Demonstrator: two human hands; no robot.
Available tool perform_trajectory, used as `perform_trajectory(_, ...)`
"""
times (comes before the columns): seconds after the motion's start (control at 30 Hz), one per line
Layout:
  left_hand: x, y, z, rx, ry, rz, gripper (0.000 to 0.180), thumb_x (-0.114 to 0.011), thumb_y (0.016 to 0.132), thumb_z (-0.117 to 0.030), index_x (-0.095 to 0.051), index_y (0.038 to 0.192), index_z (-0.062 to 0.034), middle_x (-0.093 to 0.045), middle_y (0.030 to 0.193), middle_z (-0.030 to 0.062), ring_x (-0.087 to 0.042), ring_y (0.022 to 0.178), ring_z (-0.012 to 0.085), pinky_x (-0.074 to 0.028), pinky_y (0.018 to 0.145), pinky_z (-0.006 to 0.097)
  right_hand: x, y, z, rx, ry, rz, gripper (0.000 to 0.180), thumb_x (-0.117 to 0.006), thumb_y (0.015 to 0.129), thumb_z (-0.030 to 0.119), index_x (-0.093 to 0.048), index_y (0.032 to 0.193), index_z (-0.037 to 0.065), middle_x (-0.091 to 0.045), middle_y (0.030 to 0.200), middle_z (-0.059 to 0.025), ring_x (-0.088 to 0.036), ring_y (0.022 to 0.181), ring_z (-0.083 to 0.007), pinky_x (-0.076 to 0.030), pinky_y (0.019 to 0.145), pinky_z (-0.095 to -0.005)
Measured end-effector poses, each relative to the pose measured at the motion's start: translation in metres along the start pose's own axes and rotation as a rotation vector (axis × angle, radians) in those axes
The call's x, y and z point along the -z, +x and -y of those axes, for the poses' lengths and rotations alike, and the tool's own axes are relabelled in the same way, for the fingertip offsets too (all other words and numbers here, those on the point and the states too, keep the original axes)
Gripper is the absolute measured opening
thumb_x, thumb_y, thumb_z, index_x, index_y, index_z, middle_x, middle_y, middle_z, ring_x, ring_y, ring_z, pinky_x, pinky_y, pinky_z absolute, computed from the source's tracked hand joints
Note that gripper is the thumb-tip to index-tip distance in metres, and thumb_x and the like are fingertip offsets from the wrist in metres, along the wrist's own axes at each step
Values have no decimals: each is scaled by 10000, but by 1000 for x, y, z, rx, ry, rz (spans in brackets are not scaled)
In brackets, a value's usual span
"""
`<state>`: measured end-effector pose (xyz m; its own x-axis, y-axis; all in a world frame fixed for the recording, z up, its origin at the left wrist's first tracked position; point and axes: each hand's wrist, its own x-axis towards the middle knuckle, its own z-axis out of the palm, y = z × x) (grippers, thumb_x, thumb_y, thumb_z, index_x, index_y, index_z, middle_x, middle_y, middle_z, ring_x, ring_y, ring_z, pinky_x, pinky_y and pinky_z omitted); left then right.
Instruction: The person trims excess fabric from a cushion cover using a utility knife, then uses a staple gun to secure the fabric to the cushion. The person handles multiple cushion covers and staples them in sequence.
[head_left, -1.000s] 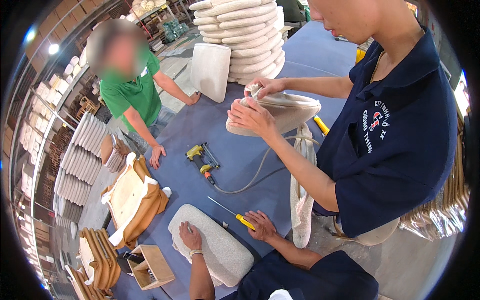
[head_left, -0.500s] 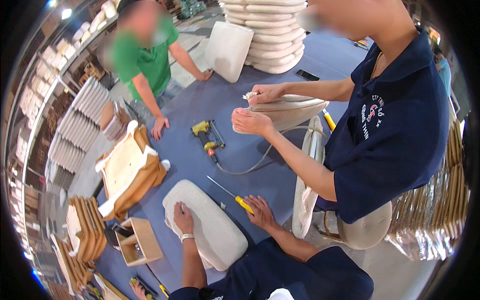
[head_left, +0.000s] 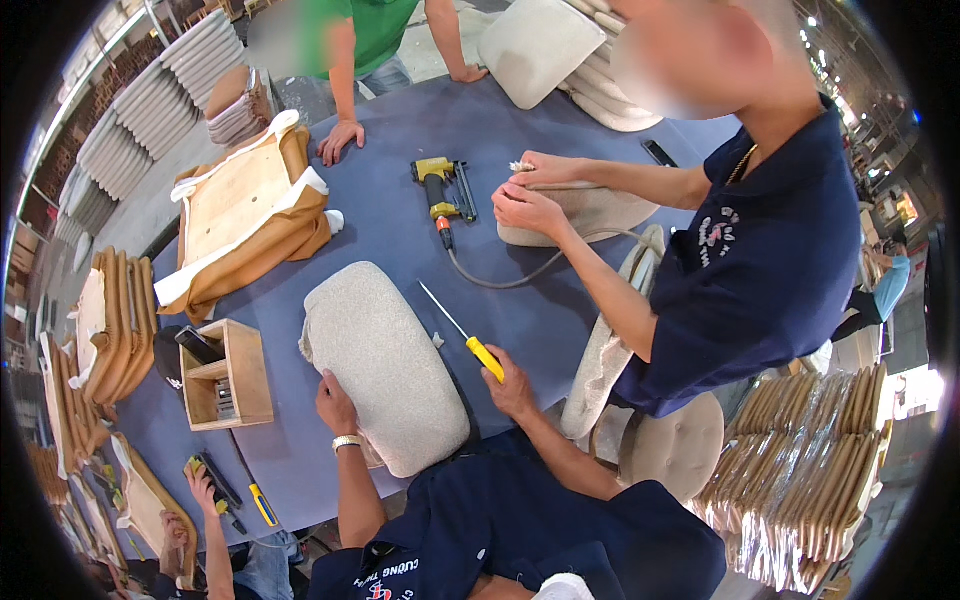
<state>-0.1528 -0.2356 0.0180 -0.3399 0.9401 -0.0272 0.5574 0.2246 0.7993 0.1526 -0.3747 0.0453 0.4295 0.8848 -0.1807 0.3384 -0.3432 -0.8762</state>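
Observation:
A light grey fabric-covered seat cushion (head_left: 385,350) lies on the blue table in front of me, its front end near my chest. My left hand (head_left: 336,404) grips its left edge, fingertips up against the fabric. To the right of the cushion, my right hand (head_left: 508,385) is closed round the handle of a yellow-handled screwdriver (head_left: 482,352). Its long thin metal shaft points forward and left, above the tabletop. A small pale scrap (head_left: 438,341) lies by the cushion's right edge.
A staple gun (head_left: 440,192) with an air hose lies ahead. At right a co-worker's hands (head_left: 530,205) hold another cushion. A person in green leans on the far edge. To the left are a wooden box (head_left: 228,375), a brown upholstered seat (head_left: 245,215) and stacked brown seats (head_left: 120,325).
My left hand has gone from the cushion's top to its left edge. The cushion sits more upright in view. My right hand has lifted the screwdriver. The view has shifted.

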Motion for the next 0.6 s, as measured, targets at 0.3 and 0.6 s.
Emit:
perform_trajectory(0.3, -10, 12, 30, -15, -176, 14, 556, -533, 1049, -444, -678, 887, 68, -636, 710, 120, -497, 668, 200, -435, 662, 367, 6, -8, 33, 342, -72, -60, 459, -657, 940, 124, -539, 1381, 75, -634, 1329, -187, -614, 1217, -400, -500, 1014, -437)
perform_trajectory(0.6, -17, 15, 25, -64, -115, -73, 569, -552, 1034, -478, -710, 921, 57, -681, 748, 133, -540, 665, 212, -460, 668, 372, 85, -84, 138, 551, 165, 150, 472, -675, 922, 32, -554, 1378, 42, -620, 1377, -168, -612, 1272, -314, -491, 1052, -373)
